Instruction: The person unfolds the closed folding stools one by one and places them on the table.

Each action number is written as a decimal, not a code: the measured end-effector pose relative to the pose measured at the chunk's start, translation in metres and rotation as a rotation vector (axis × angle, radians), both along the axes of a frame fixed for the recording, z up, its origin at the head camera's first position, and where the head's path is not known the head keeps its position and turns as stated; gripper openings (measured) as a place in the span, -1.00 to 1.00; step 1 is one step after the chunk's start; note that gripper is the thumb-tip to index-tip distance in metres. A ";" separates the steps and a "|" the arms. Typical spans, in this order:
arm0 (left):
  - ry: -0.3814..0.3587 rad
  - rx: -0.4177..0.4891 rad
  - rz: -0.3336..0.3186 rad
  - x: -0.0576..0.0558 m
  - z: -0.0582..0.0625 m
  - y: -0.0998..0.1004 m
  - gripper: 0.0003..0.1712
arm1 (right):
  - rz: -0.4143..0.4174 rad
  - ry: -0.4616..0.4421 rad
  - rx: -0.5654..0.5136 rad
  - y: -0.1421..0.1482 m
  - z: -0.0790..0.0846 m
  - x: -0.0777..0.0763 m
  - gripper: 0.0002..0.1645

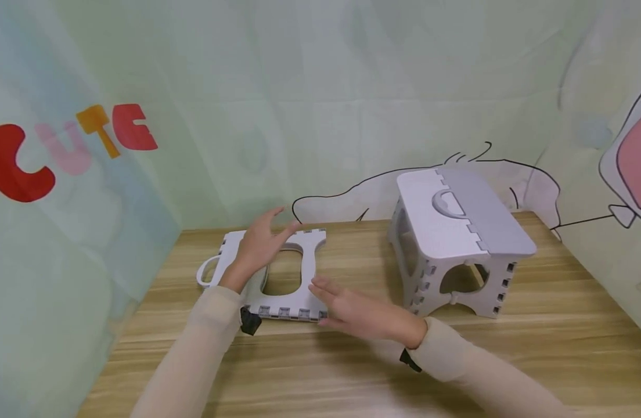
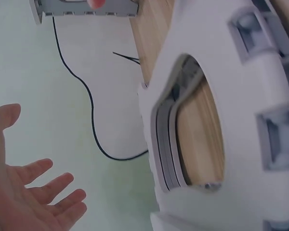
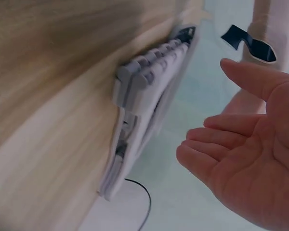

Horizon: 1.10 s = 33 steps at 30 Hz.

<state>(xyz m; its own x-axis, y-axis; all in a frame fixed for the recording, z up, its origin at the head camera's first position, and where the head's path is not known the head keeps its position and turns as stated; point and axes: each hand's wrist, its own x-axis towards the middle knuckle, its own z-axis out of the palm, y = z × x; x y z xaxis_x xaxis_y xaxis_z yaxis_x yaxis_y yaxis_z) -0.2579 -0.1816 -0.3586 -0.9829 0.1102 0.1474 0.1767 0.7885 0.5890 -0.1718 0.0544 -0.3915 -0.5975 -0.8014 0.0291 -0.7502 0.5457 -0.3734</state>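
Note:
A folding stool [image 1: 309,264], white with grey parts, lies folded flat on the wooden table, its loop handle [image 1: 201,273] toward the left. Over its left half is my left hand [image 1: 261,244], fingers and thumb spread; the left wrist view shows that palm beside the stool with nothing in it. My right hand [image 1: 359,310] hovers by the stool's near right corner, fingers extended. In the right wrist view the right palm [image 3: 250,144] is bare and stands apart from the stool [image 3: 149,91].
A second stool [image 1: 440,232] stands unfolded at the right of the table, with a white and grey top and a handle cutout. Printed fabric [image 1: 326,116] hangs behind and along both sides. The wooden tabletop [image 1: 299,371] extends in front of both stools.

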 end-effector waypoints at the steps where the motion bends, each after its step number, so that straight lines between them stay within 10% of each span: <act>1: -0.002 0.000 0.005 0.000 -0.001 -0.005 -0.03 | -0.001 -0.001 -0.001 -0.002 -0.003 0.000 -0.19; 24: -0.008 -0.066 0.204 0.003 -0.032 -0.079 -0.15 | 0.004 0.202 0.083 -0.034 -0.041 -0.007 -0.23; 33: -0.196 -0.137 0.353 0.011 -0.041 -0.103 -0.15 | 0.024 0.304 0.129 -0.040 -0.045 -0.008 -0.28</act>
